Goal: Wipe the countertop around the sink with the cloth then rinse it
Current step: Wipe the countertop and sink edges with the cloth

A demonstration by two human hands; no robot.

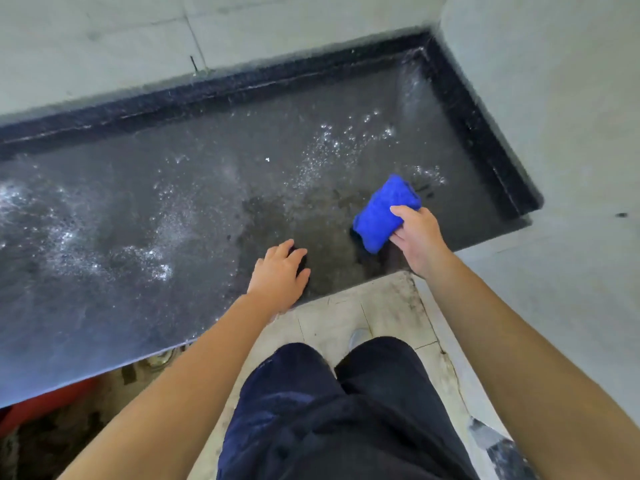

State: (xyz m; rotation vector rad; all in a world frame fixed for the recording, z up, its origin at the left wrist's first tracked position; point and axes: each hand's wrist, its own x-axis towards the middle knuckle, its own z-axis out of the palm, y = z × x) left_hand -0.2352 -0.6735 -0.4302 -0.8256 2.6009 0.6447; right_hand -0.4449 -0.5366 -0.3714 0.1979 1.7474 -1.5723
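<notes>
Pale grey tiled back wall (104, 46) meets a plain pale grey side wall (554, 116) in a corner at right, with thin grout lines on the back one. Black speckled stone upstand strip (242, 86) runs along both wall bases. Off-white tiled floor (381, 313) below has dark grime along its right edge. Red object (45, 403) low left, in shadow, can't tell what.

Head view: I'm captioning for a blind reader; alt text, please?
A right hand grips a bunched blue cloth low over a wet, dark countertop near its walled corner. The left hand rests on the countertop by its front edge.

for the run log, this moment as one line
phase: wiping | right hand: grips blue cloth on wet countertop | left hand: rests on countertop
</notes>
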